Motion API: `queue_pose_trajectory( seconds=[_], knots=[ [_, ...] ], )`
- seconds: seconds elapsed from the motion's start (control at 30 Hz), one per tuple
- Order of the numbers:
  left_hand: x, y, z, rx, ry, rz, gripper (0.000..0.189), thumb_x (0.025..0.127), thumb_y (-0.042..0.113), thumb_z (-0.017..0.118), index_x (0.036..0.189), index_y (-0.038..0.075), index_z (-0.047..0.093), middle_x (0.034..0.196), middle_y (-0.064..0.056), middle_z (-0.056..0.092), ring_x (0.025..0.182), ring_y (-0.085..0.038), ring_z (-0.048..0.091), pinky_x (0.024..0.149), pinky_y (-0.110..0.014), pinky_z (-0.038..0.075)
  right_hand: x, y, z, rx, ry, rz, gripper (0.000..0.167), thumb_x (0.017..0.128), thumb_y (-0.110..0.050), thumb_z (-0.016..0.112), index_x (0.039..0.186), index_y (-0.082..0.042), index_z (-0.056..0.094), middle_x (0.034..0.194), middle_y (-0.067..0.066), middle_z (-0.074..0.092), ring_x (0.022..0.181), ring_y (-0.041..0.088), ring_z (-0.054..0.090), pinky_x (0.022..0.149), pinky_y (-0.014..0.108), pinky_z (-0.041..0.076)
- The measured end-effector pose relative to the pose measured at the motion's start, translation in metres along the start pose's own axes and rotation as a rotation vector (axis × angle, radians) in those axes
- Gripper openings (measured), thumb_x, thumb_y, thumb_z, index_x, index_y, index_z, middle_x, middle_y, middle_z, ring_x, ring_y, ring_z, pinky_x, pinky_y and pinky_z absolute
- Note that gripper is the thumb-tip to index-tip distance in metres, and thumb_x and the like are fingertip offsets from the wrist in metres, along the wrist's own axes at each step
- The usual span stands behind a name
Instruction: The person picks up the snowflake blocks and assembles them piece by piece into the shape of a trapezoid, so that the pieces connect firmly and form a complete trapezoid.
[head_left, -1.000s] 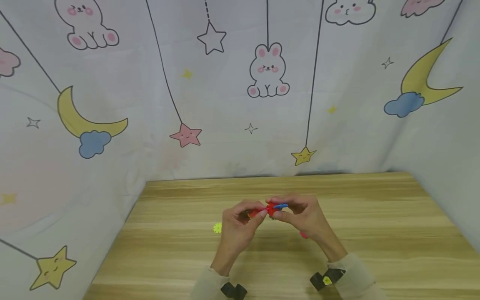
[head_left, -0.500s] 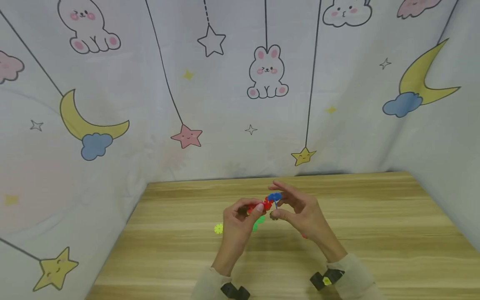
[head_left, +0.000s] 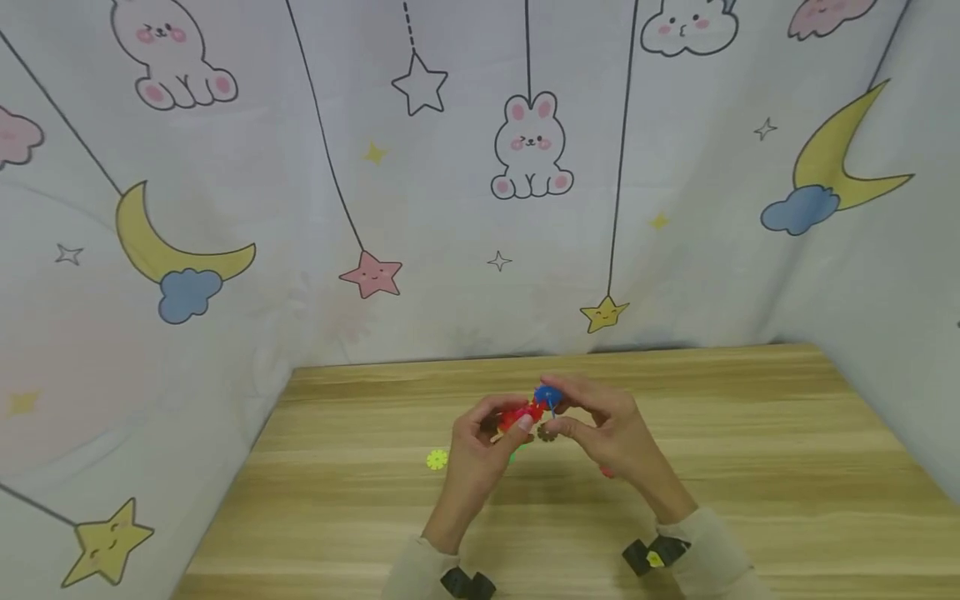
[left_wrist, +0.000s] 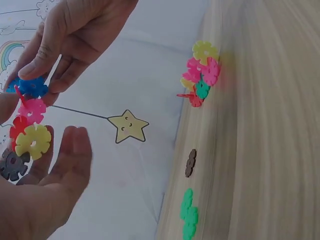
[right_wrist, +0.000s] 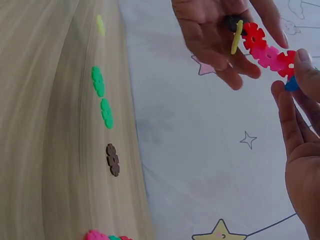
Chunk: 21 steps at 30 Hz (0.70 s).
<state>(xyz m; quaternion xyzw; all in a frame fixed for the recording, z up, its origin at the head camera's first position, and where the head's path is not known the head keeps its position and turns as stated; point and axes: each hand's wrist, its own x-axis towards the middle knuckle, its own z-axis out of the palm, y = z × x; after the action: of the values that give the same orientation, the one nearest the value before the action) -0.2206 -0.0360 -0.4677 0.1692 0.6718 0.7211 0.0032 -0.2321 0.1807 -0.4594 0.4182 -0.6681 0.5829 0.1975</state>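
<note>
A chain of snowflake building discs hangs between my two hands above the table. My left hand point(head_left: 480, 450) holds it with thumb and fingers around its red and pink discs point(right_wrist: 267, 57). At the left-hand end of the chain are a yellow disc point(left_wrist: 41, 137) and a dark grey disc point(left_wrist: 14, 167). Blue discs point(left_wrist: 34, 87) are at the other end, some at an angle to each other. My right hand point(head_left: 622, 429) pinches these blue discs between thumb and fingertips. Fingers partly hide the joint between blue and red.
Joined green discs point(left_wrist: 189, 220) and a brown piece point(left_wrist: 190, 163) lie on the wooden table point(head_left: 360, 517). Beside them is a joined cluster of coloured discs point(left_wrist: 210, 70). A lone yellow disc point(head_left: 437, 459) lies left of my left hand. A printed cloth point(head_left: 450, 192) hangs behind.
My right fingers first lifted off and spread, then came back onto the blue discs. The blue end has tilted upward. The left hand keeps its hold and has shifted slightly.
</note>
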Motion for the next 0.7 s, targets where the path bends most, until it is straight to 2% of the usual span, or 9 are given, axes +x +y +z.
queue_pose_trajectory(
  seconds=[0.07, 0.13, 0.23, 0.3, 0.43, 0.53, 0.7],
  knots=[
    [0.0004, 0.0005, -0.0018, 0.059, -0.007, 0.01, 0.032, 0.1, 0.014, 0.077, 0.131, 0.007, 0.07, 0.132, -0.018, 0.071, 0.111, -0.022, 0.072, 0.09, -0.031, 0.065, -0.0007, -0.002, -0.0044, -0.05, -0.016, 0.052, 0.062, 0.088, 0.014, 0.078, 0.147, 0.006, 0.06, 0.126, 0.018, 0.074, 0.101, 0.014, 0.073, 0.09, 0.023, 0.063],
    [0.0003, 0.0013, -0.0029, 0.138, 0.01, 0.032, 0.036, 0.099, 0.017, 0.077, 0.134, 0.011, 0.07, 0.135, -0.013, 0.071, 0.119, -0.026, 0.07, 0.096, -0.034, 0.063, -0.0006, -0.004, -0.0076, -0.08, -0.028, 0.089, 0.064, 0.088, 0.014, 0.078, 0.148, 0.004, 0.06, 0.122, 0.019, 0.075, 0.097, 0.016, 0.074, 0.09, 0.023, 0.063],
    [-0.0004, 0.0023, -0.0034, 0.223, 0.046, 0.085, 0.038, 0.099, 0.021, 0.078, 0.135, 0.014, 0.069, 0.137, -0.007, 0.072, 0.128, -0.031, 0.067, 0.102, -0.041, 0.058, 0.0004, -0.005, -0.0096, -0.095, -0.045, 0.104, 0.068, 0.086, 0.014, 0.079, 0.149, 0.001, 0.06, 0.118, 0.019, 0.077, 0.095, 0.017, 0.075, 0.089, 0.023, 0.064],
    [-0.0015, 0.0034, -0.0031, 0.25, 0.056, 0.118, 0.038, 0.099, 0.022, 0.078, 0.135, 0.016, 0.07, 0.136, -0.003, 0.072, 0.129, -0.031, 0.066, 0.102, -0.042, 0.059, 0.0012, -0.0047, -0.009, -0.098, -0.058, 0.096, 0.069, 0.085, 0.014, 0.08, 0.15, 0.0, 0.06, 0.116, 0.019, 0.078, 0.095, 0.016, 0.075, 0.088, 0.024, 0.064],
    [-0.0033, 0.0033, -0.0016, 0.204, 0.008, 0.19, 0.036, 0.098, 0.014, 0.079, 0.133, 0.016, 0.071, 0.131, -0.008, 0.073, 0.121, -0.027, 0.069, 0.096, -0.034, 0.063, 0.0015, -0.004, -0.006, -0.08, -0.079, 0.095, 0.07, 0.085, 0.013, 0.081, 0.151, 0.002, 0.058, 0.117, 0.02, 0.078, 0.097, 0.017, 0.076, 0.087, 0.026, 0.065],
    [-0.0033, 0.0012, -0.0006, 0.162, -0.043, 0.228, 0.035, 0.098, 0.007, 0.078, 0.131, 0.009, 0.07, 0.127, -0.015, 0.073, 0.112, -0.017, 0.072, 0.093, -0.031, 0.065, 0.0005, -0.0037, -0.0039, -0.054, -0.09, 0.124, 0.07, 0.087, 0.011, 0.08, 0.151, 0.006, 0.055, 0.122, 0.022, 0.075, 0.099, 0.019, 0.077, 0.091, 0.028, 0.065],
    [-0.0025, -0.001, -0.0007, 0.114, -0.091, 0.214, 0.031, 0.097, 0.004, 0.078, 0.125, 0.003, 0.066, 0.128, -0.021, 0.069, 0.112, -0.008, 0.071, 0.094, -0.028, 0.064, -0.0015, -0.0027, -0.0008, -0.032, -0.078, 0.192, 0.071, 0.087, 0.008, 0.081, 0.153, 0.005, 0.053, 0.125, 0.024, 0.072, 0.102, 0.015, 0.076, 0.096, 0.026, 0.063]
  ],
)
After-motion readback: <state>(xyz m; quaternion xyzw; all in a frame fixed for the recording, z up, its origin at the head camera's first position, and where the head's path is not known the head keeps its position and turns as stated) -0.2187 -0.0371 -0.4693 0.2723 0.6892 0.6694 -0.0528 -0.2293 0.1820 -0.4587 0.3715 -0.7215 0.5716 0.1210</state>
